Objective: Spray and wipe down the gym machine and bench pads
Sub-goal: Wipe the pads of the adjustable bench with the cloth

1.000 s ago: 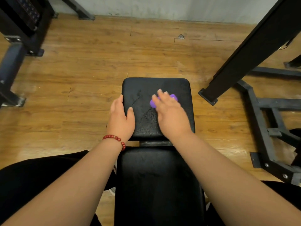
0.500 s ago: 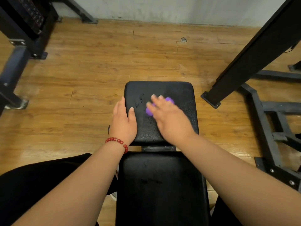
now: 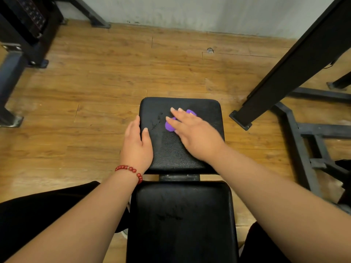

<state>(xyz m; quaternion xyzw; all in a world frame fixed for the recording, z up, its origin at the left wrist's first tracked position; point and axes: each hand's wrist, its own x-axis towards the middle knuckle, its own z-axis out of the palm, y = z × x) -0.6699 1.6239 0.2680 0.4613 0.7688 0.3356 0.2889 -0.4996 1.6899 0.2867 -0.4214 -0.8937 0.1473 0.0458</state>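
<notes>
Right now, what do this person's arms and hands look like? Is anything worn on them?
No sleeves or gloves on either arm. The left hand has a bracelet of round dark-red beads at its wrist. The right hand and its wrist wear nothing that shows.

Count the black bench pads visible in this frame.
2. The far pad lies under the left hand and the right hand, which presses a purple cloth on it; the near pad sits nearest the camera. More may lie out of view.

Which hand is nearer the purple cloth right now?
Right. The right hand presses on the purple cloth; the left hand rests apart at the left edge of the seat pad.
</notes>
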